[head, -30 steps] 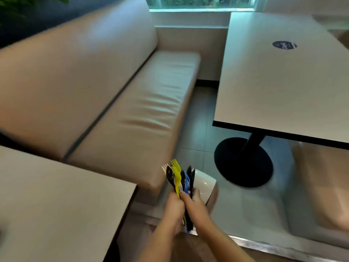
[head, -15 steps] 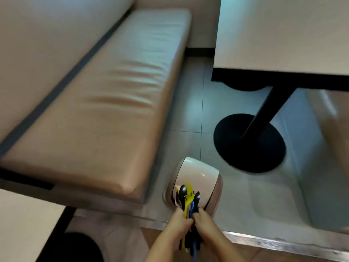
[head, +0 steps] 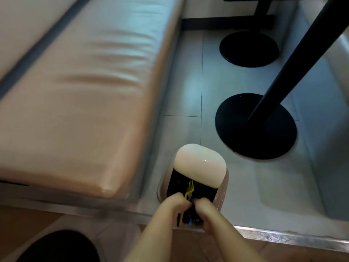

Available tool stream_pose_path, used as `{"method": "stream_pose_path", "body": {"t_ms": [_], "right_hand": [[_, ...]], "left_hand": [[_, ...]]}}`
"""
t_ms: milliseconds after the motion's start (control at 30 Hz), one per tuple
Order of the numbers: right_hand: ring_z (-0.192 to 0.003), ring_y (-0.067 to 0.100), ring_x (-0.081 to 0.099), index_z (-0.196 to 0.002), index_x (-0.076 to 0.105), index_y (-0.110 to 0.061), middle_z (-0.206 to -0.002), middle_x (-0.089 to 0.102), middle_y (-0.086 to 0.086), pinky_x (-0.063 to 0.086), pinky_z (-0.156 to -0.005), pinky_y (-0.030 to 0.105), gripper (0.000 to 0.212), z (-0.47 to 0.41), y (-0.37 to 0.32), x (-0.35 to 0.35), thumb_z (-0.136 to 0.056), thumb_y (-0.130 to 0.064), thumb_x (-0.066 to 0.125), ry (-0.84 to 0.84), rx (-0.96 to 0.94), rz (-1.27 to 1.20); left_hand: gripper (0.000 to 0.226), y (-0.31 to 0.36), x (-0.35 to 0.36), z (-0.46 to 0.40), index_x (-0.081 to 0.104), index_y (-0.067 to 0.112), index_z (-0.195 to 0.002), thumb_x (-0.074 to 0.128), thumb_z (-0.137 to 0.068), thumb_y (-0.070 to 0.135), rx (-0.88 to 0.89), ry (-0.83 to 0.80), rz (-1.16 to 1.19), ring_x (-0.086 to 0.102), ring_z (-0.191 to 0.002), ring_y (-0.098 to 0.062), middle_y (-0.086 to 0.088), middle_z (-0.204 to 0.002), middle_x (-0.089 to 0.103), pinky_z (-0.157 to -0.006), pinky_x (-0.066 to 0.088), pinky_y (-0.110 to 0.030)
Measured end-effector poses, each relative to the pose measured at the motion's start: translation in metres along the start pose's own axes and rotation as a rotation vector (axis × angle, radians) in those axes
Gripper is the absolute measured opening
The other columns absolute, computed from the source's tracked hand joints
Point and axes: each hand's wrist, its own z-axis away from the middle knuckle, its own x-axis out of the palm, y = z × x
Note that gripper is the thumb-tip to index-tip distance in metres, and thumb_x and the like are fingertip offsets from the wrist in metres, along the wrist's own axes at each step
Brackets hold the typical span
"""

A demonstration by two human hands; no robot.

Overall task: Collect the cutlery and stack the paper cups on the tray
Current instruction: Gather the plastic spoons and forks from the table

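1. In the lower centre of the frame, the left hand (head: 174, 202) and the right hand (head: 204, 206) were clenched side by side around a bundle of plastic cutlery (head: 186, 214), each gripping the handles.
2. A yellow fork (head: 188, 190) stood out of the bundle, tines pointing toward the top of the frame; the darker pieces beside it were too shadowed to name, save a blue tip at the lower end.
3. The bundle's long axis ran up and down the frame, and its upper end lay over the dark mouth of a small bin (head: 192, 186) with a white swing lid (head: 200, 165).
4. The bin sat directly beyond the fists, on the tiled floor (head: 188, 91) beside the padded bench (head: 85, 91).
5. Both hands looked equally near the opening, the left perhaps slightly ahead.
6. No tray or paper cups showed.
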Motion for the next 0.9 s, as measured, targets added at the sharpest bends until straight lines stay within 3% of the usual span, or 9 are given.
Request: {"method": "stream_pose_path", "body": {"t_ms": [67,133,200,267,367,467,633,767,900], "right_hand": [[-0.072,0.036,0.061,-0.088,0.058,0.011,-0.081,0.062,0.025,0.054,-0.069,0.047,0.038,-0.001,-0.001,0.002,-0.099,-0.017,0.034,-0.016,0.035,-0.105],[-0.074,0.038,0.065,-0.089,0.059,0.007,-0.085,0.066,0.027,0.055,-0.073,0.049,0.034,-0.002,-0.002,0.002,-0.097,-0.018,0.038,-0.013,0.019,-0.172],[-0.068,0.034,0.063,-0.085,0.059,0.005,-0.077,0.066,0.022,0.053,-0.073,0.048,0.037,0.000,-0.004,0.000,-0.097,-0.022,0.039,-0.021,0.008,-0.275],[-0.071,0.033,0.061,-0.094,0.059,0.004,-0.080,0.064,0.019,0.052,-0.070,0.047,0.037,0.007,-0.008,-0.003,-0.098,-0.027,0.038,-0.046,0.027,-0.426],[-0.088,0.039,0.060,-0.118,0.047,-0.003,-0.104,0.060,0.023,0.053,-0.064,0.047,0.038,0.024,-0.012,-0.008,-0.099,-0.032,0.034,-0.114,0.048,-0.549],[-0.112,0.043,0.053,-0.140,0.027,0.000,-0.139,0.038,0.028,0.047,-0.087,0.050,0.052,0.052,-0.012,-0.007,-0.100,-0.032,0.033,-0.071,0.036,-0.543],[-0.083,0.026,0.060,-0.112,0.055,0.004,-0.103,0.062,0.016,0.046,-0.063,0.031,0.029,0.101,-0.015,0.001,-0.096,-0.014,0.039,-0.023,-0.169,-0.056],[-0.099,0.024,0.064,-0.080,0.064,-0.026,-0.100,0.071,0.008,0.050,-0.092,0.040,0.025,0.156,-0.019,0.007,-0.092,-0.013,0.046,0.033,-0.483,0.431],[-0.092,0.008,0.060,-0.094,0.065,-0.026,-0.095,0.068,-0.005,0.042,-0.073,0.012,0.021,0.231,-0.030,0.024,-0.090,-0.013,0.049,0.034,-0.743,0.664]], "left_hand": [[0.024,0.002,0.000,-0.007,0.057,-0.006,-0.102,0.055,-0.087,0.013,0.009,-0.026,0.069,0.061,-0.107,-0.042,-0.025,-0.105,0.062,-0.084,0.052,-0.046],[0.012,0.006,0.002,-0.010,0.054,-0.001,-0.086,0.054,-0.088,0.010,0.009,-0.026,0.147,0.064,-0.097,-0.043,-0.026,-0.098,0.062,-0.081,0.054,-0.048],[0.016,0.009,0.004,-0.011,0.056,0.000,-0.087,0.054,-0.088,0.016,0.064,0.016,0.161,0.065,-0.084,-0.035,-0.020,-0.086,0.064,-0.075,0.055,-0.040],[0.034,0.008,0.006,-0.013,0.060,-0.004,-0.096,0.055,-0.083,0.027,0.091,0.044,0.173,0.065,-0.087,-0.035,-0.021,-0.091,0.068,-0.079,0.056,-0.043],[0.040,0.008,0.005,0.002,0.056,-0.004,-0.102,0.051,-0.083,0.030,0.113,0.146,0.102,0.063,-0.100,-0.038,-0.024,-0.107,0.066,-0.088,0.053,-0.045],[0.034,0.006,-0.001,0.040,0.056,-0.005,-0.108,0.045,-0.094,0.024,0.134,0.238,0.018,0.059,-0.109,-0.034,-0.022,-0.115,0.063,-0.087,0.047,-0.034],[0.030,-0.002,-0.004,0.096,0.055,0.000,-0.117,0.045,-0.095,0.018,0.215,0.311,-0.023,0.056,-0.117,-0.028,-0.017,-0.124,0.061,-0.092,0.043,-0.030],[0.028,-0.005,-0.020,0.162,0.055,0.008,-0.119,0.046,-0.093,0.014,0.334,0.428,-0.058,0.054,-0.117,-0.021,-0.009,-0.120,0.057,-0.092,0.037,-0.022],[0.030,-0.001,-0.052,0.237,0.051,0.011,-0.123,0.046,-0.093,0.015,0.440,0.605,-0.063,0.049,-0.121,-0.019,-0.006,-0.125,0.049,-0.097,0.032,-0.019]]}}
